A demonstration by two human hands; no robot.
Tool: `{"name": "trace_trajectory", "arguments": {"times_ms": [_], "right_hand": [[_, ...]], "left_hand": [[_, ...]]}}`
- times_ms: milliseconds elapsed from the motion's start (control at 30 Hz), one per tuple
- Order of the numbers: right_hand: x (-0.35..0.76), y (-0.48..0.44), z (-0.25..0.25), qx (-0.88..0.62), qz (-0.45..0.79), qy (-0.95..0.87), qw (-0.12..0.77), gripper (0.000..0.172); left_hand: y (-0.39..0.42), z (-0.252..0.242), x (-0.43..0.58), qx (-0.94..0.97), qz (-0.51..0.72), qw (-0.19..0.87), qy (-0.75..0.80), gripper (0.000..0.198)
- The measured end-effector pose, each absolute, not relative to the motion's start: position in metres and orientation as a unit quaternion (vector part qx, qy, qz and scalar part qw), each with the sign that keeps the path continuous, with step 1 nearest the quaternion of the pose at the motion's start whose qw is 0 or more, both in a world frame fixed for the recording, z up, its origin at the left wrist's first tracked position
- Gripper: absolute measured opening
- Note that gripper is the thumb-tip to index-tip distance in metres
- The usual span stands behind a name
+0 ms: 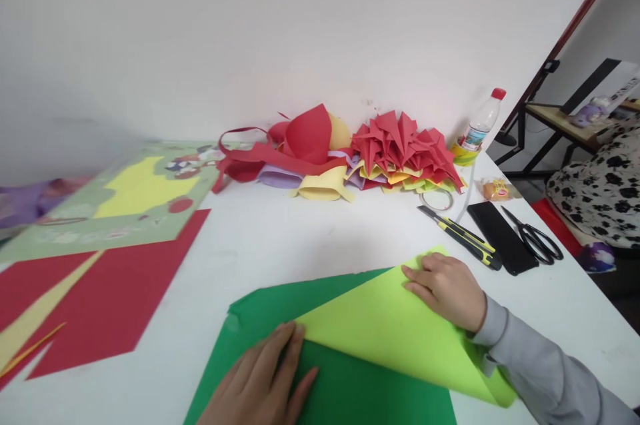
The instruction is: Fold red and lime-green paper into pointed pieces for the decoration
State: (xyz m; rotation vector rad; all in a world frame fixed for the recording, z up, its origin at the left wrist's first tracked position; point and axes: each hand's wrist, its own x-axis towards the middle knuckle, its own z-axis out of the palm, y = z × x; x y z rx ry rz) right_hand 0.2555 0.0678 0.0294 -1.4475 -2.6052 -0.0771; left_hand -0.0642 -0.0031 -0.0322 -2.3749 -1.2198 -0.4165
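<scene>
Partly cropped, green paper (370,382) lies beneath lime paper (365,318). Flat left hand (263,375) touches the lime paper's corner; right hand (450,288) rests half-curled atop, grip unclear.

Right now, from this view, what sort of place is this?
Probably a papercraft workspace: the white table holds lime-green paper, folded red paper pieces and scissors.

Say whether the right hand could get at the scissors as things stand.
Probably yes: the scissors lie uncovered, beyond a flat black object that looks low enough to reach over, though the right hand rests on the light green paper.
</scene>
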Motion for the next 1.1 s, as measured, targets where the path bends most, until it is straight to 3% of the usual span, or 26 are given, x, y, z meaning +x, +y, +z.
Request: {"name": "trace_trajectory", "arguments": {"times_ms": [200,533,767,933,1100], "right_hand": [[0.255,0.067,0.029,-0.484,-0.040,-0.872,0.065,0.024],[0.254,0.067,0.028,-0.498,-0.030,-0.865,0.052,0.026],[0.252,0.067,0.032,-0.506,-0.006,-0.862,0.032,0.028],[0.250,0.067,0.036,-0.513,0.005,-0.858,0.019,0.029],[0.248,0.067,0.039,-0.524,0.018,-0.852,0.008,0.028]], "left_hand": [[-0.006,-0.013,-0.061,-0.867,-0.135,0.179,-0.445,0.038],[-0.007,0.002,-0.057,-0.887,-0.106,0.222,-0.391,0.045],[0.017,0.011,-0.066,-0.894,-0.102,0.229,-0.373,0.030],[0.042,0.013,-0.073,-0.922,-0.137,0.223,-0.285,0.041],[0.053,0.013,-0.069,-0.943,-0.130,0.219,-0.213,0.034]]}}
